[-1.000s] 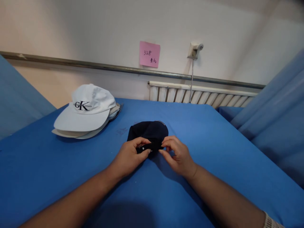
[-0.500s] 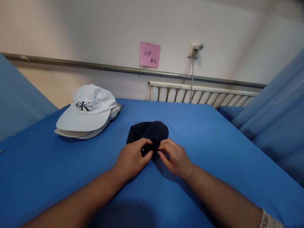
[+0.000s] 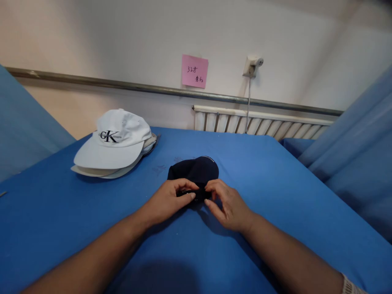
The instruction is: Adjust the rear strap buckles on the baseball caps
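A dark navy cap [image 3: 196, 169] lies on the blue cloth in front of me, white lettering along its far right edge. My left hand [image 3: 171, 199] is at the cap's near side, thumb and fingers closed around the dark band there. Across from it, my right hand [image 3: 228, 204] touches the right end of the same band, its thumb and index finger parted with a small gap. Fine detail of the band is too dark to make out, and the cap's underside is hidden.
A stack of caps with a white cap [image 3: 121, 130] on top stands at the left. The blue cloth [image 3: 260, 175] covers the table. Behind are a radiator [image 3: 232, 120], a metal rail [image 3: 137, 87], a pink note [image 3: 194, 71] and a socket [image 3: 249, 67]. Blue curtains [image 3: 361, 155] hang at both sides.
My right thumb and index finger have parted from their pinch on the band. The left hand has shifted slightly and its thumb lies flatter along the band.
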Demonstrator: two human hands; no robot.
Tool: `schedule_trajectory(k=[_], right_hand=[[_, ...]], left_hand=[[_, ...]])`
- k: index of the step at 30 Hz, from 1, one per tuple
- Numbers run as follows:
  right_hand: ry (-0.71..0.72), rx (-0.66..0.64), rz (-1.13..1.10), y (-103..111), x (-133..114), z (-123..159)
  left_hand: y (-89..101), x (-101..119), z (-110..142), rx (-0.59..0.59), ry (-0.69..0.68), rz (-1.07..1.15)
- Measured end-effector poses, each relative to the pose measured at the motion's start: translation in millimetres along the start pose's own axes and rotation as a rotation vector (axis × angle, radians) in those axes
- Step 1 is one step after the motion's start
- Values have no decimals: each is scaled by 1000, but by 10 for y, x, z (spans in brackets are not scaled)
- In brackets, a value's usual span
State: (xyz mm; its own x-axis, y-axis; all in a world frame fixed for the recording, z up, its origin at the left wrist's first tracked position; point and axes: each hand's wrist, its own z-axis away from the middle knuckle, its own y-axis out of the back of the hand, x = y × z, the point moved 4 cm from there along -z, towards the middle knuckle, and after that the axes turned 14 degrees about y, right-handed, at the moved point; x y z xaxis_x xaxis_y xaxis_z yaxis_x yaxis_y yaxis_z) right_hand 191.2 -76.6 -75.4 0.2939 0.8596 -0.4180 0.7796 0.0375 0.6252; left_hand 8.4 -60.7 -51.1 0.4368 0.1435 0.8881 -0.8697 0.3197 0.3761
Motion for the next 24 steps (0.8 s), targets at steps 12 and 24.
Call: schedule_trajectory(k=[12,24], right_hand=[[-557,114,-785,-257,405,109],[-227,63,-222,-137,335,82]], left_hand=[[-46,-20,-3,-68,85,-88],[-51,27,79,191,-321,-579]])
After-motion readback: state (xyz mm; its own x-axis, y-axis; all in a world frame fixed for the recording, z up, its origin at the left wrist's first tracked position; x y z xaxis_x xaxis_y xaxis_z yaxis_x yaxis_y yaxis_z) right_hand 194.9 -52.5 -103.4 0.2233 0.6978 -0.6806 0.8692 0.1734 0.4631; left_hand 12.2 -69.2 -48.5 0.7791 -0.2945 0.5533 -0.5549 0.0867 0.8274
